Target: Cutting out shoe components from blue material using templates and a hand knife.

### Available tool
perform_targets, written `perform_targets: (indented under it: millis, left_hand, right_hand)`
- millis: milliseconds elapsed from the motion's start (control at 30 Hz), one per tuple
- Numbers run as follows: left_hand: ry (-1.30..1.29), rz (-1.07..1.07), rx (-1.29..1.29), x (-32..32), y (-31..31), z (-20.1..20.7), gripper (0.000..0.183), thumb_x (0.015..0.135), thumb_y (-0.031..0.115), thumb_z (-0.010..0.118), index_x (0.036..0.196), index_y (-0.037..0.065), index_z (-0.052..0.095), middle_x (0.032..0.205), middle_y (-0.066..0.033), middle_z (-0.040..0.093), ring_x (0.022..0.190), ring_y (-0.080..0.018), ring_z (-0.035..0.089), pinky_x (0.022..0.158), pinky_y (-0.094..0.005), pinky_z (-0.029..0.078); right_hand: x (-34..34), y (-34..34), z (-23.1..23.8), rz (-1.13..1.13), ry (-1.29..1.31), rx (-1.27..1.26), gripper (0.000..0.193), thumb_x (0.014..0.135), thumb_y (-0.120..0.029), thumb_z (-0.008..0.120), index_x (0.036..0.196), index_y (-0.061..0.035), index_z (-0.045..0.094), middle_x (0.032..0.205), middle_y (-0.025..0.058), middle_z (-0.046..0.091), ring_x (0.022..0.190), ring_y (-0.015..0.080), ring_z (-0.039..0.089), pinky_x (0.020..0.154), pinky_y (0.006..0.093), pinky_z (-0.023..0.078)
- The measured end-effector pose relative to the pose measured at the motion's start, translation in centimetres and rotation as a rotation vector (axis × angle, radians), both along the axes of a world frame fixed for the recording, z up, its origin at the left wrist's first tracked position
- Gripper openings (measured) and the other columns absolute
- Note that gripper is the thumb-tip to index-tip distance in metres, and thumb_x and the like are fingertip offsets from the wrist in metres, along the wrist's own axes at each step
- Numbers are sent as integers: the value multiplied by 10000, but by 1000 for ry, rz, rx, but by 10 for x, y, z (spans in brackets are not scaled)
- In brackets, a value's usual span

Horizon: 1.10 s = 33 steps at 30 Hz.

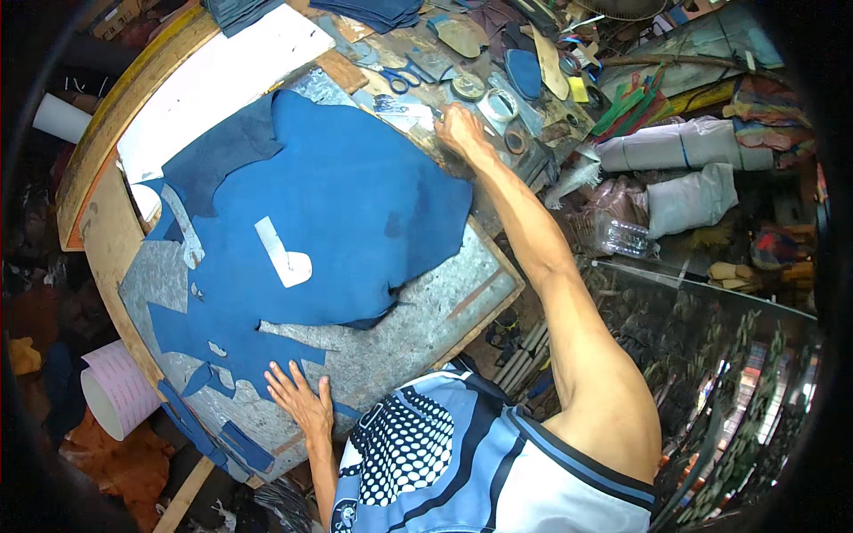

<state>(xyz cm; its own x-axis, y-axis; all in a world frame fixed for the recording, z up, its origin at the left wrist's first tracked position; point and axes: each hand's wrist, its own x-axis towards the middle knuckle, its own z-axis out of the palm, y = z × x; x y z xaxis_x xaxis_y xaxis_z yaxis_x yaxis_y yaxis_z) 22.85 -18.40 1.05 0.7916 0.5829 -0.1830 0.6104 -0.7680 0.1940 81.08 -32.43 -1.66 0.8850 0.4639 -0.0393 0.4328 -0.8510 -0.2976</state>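
Note:
A large blue leather hide (346, 204) with ragged edges and cut-out gaps lies spread over a grey board (382, 342). On it rests a white pattern piece (286, 253), a narrow strip with a rounded end. My left hand (305, 400) lies flat with fingers spread, its fingertips on the lower edge of the hide. Stretched out to the far right, my right hand (462, 131) has its fingers closed at the tool-strewn table edge. What they hold is too small to make out. Beside it are a patterned card (404, 110) and rolls of tape (499, 105).
Dark blue scissors (407, 77) and a tan sole-shaped pattern (551, 64) lie among clutter at the back. A white sheet (222, 84) covers the far left, inside a curved wooden rim (133, 98). A paper roll (118, 391) stands off the left edge. Wrapped rolls (680, 145) lie right.

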Motion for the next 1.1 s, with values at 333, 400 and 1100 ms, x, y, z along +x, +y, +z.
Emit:
perform_targets:
  millis: [333, 400, 1100]
  left_hand:
    - [3, 0, 24, 4, -6, 4, 734, 992, 498, 478, 1561, 100, 242, 1625, -245, 121, 1487, -469, 95, 1173, -613, 99]
    - [13, 8, 12, 8, -6, 6, 735, 990, 502, 478, 1557, 95, 248, 1624, -246, 122, 1487, -470, 95, 1172, -614, 101]
    - [26, 80, -213, 47, 3, 36, 703, 867, 479, 664, 1421, 94, 465, 1589, -233, 234, 1466, -449, 176, 1177, -573, 150]
  right_hand:
    - [109, 33, 1, -91, -120, -25, 602, 838, -446, 707, 1280, -50, 607, 1291, 243, 597, 1187, 420, 581, 972, 498, 480]
    - [122, 40, 6, -51, -58, -102, 627, 829, -469, 713, 1279, -46, 607, 1302, 230, 597, 1202, 405, 575, 979, 487, 476]
    - [262, -74, 17, -400, 586, 574, 492, 894, -416, 674, 1276, -107, 651, 1073, 89, 674, 963, 209, 614, 811, 391, 518]
